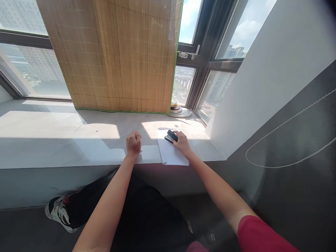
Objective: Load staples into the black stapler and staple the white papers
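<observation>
My right hand is wrapped around a black stapler, which sits over the upper part of some white paper. The paper lies on the pale window sill, its near end at the sill's front edge. To the left of the paper, my left hand is closed in a fist on the sill, apart from the stapler and paper. Nothing shows between its fingers. A strip of small staples seems to lie beyond the stapler, too small to be sure.
A bamboo blind hangs down behind the sill. Stacked round dishes stand in the window corner. A white wall slopes up at the right, with a beaded cord loop beside it. My shoe is below the sill.
</observation>
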`<state>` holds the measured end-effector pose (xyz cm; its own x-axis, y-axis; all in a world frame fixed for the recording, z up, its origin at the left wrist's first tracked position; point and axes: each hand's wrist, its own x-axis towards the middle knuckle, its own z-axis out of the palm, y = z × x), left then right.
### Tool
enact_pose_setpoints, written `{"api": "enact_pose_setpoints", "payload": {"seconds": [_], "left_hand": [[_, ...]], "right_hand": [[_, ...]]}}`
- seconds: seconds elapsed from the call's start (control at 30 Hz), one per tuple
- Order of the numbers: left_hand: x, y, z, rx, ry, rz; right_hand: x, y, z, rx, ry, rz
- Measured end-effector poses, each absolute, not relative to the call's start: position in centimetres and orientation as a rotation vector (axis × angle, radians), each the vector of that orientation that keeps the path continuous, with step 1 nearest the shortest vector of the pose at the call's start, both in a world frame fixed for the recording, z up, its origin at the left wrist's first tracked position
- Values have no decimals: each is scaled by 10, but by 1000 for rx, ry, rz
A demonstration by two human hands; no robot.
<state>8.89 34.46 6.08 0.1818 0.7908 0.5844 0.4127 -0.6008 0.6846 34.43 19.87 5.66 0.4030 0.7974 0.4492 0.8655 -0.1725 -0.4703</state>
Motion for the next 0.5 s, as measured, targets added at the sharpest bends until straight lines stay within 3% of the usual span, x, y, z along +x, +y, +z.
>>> {"api": "enact_pose_setpoints", "payload": {"seconds": [0.5], "left_hand": [[90, 341, 62, 2104, 1094, 1358]], "right_hand": [[404, 187, 72, -1878, -1270, 141]]}}
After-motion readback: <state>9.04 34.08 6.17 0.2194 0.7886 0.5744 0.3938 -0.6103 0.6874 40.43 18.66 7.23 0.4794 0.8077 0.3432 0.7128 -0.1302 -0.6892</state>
